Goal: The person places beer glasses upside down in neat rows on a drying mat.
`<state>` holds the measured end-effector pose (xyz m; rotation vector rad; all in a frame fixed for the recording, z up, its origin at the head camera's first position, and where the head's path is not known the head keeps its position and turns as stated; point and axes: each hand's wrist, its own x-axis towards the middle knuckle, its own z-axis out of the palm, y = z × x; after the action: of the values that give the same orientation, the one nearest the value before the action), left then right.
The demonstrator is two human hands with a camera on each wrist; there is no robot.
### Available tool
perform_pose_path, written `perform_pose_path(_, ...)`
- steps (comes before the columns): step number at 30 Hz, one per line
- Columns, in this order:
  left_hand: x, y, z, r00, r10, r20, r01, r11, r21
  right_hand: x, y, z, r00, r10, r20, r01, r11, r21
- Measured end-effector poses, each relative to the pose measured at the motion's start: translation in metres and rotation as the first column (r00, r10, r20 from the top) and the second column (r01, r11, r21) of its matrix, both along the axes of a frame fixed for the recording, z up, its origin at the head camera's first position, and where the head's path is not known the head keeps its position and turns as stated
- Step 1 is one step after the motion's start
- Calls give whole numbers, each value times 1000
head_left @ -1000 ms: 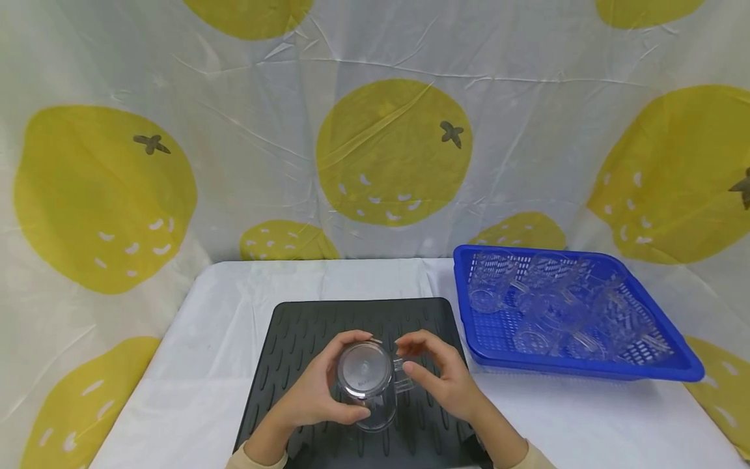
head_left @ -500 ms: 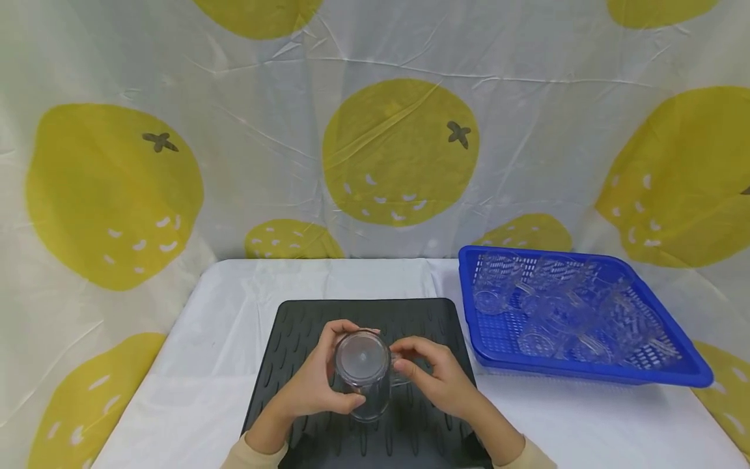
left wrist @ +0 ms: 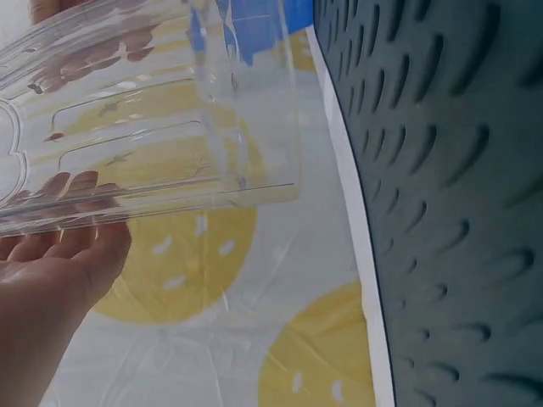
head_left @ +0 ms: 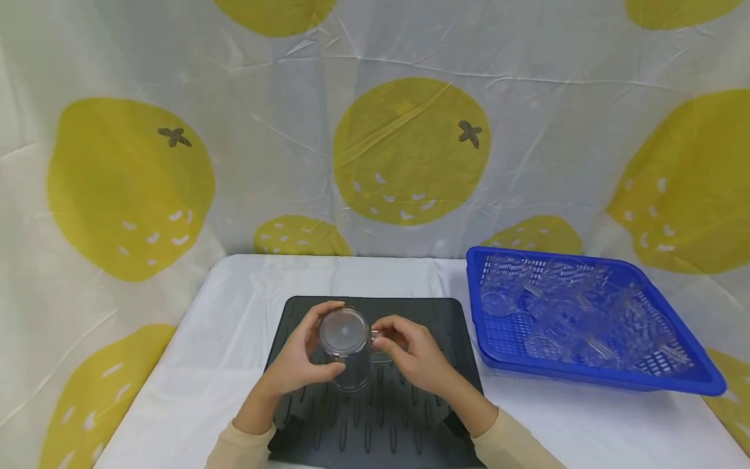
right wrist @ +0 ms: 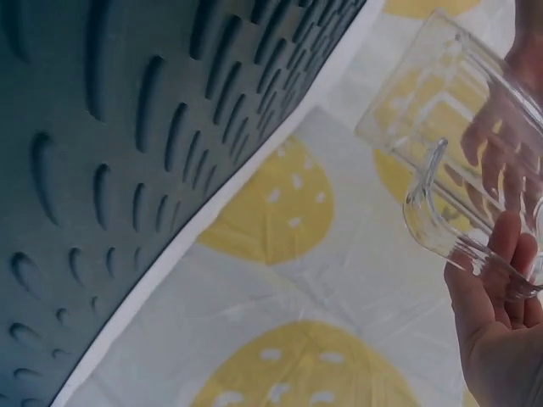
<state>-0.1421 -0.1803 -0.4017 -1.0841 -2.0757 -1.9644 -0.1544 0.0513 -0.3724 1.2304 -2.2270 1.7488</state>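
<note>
A clear glass mug is held bottom up over a dark ridged mat. My left hand grips its body from the left, thumb in front and fingers behind. At the handle, my right hand pinches with thumb and fingers near the mug's base. In the left wrist view the mug's rim stands apart from the mat, and the left hand shows through the glass. The handle hangs between the mug body and the right hand in the right wrist view.
On the right of the white-covered table sits a blue plastic basket with several clear glass mugs lying in it. Behind the table hangs a pale curtain with large yellow fruit shapes.
Both hands have raised the mug and moved it slightly left and away from me. My right fingers, apart from the handle a second ago, now pinch it. The head view has shifted slightly left.
</note>
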Motion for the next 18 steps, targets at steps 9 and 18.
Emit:
perform_pose_path(9,-18,-27,14,996,-62,62,60,998,26,-14,-28,11,999,-18,30,18,1000,-5)
perform_pose_path(18,-43,-54,12,993,-30,111,25,999,43,-43,-58,2,998,-63,24,62,996,58)
